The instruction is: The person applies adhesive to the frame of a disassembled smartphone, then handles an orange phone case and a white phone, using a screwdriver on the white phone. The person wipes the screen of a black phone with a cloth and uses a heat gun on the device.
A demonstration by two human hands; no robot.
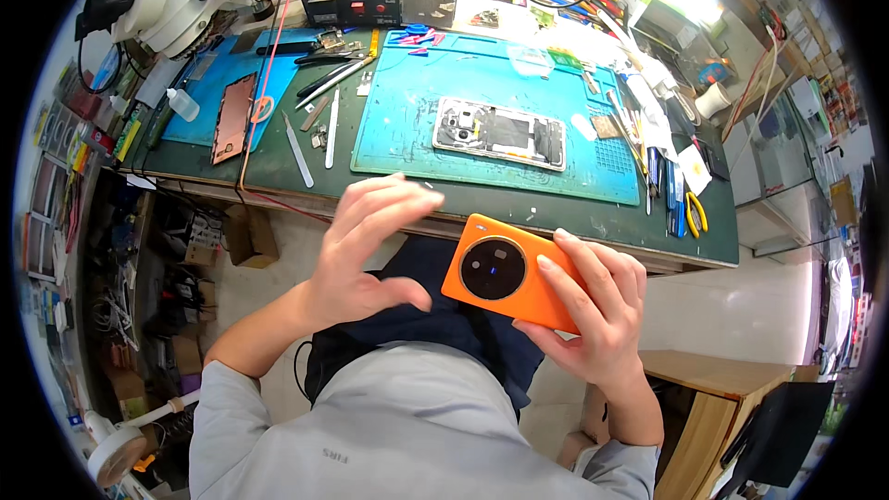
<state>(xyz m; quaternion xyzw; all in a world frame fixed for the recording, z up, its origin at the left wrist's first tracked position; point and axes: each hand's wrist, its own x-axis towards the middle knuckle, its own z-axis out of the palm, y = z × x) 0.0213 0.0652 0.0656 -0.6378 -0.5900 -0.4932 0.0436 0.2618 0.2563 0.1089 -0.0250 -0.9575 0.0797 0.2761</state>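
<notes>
Far left of bench: white microscope w/ a small white dropper bottle below it, then a copper-coloured plate lying on the smaller blue mat. Tweezers and thin metal tools sit on the green bench top btwn the two mats.

Left hand is released: fingers spread and curved, thumb out, touching nothing, hovering just beside the orange back cover on its left. Right hand is grasping that cover from the right edge, thumb laid across its face, fingers underneath. Cover is held over the person's lap, in front of the bench edge, round black camera ring facing up and toward the left hand.

On the big teal mat, centre, lies the opened phone body, insides exposed, well apart from the cover. Right of it: more hand tools, and yellow-handled pliers near the bench's right edge.

Judgement on doing it well: cover looks thin and flexy, so support it w/ both hands at the edges, keep fingers off the camera glass and off any adhesive on the inner side, avoid bending it.

Hard to tell: cover's underside is hidden, so glue or clips can't be checked. Right fingers under it are hidden. Small parts on the mats are too small to ID. Back of the bench is washed out by glare.
</notes>
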